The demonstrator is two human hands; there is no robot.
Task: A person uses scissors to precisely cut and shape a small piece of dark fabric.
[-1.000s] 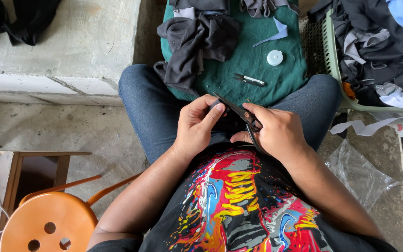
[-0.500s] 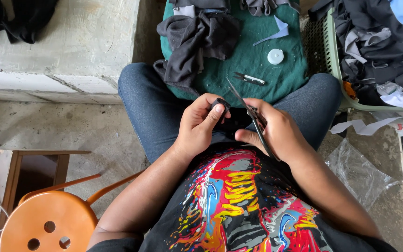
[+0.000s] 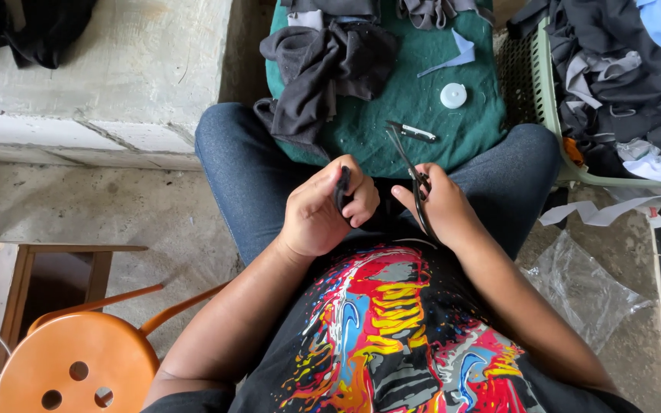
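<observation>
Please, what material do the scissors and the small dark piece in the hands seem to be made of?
The scissors in the right hand look like dark metal: thin, stiff, straight blades with a dull finish. The dark piece in the left hand appears to be soft matte fabric, since it bends between the fingers, though it is too small to be sure.

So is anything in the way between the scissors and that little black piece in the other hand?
Nothing visible. The left hand pinches a small black fabric piece, and the right hand holds the scissors beside it. Only an open gap over the green cloth lies between them.
</observation>
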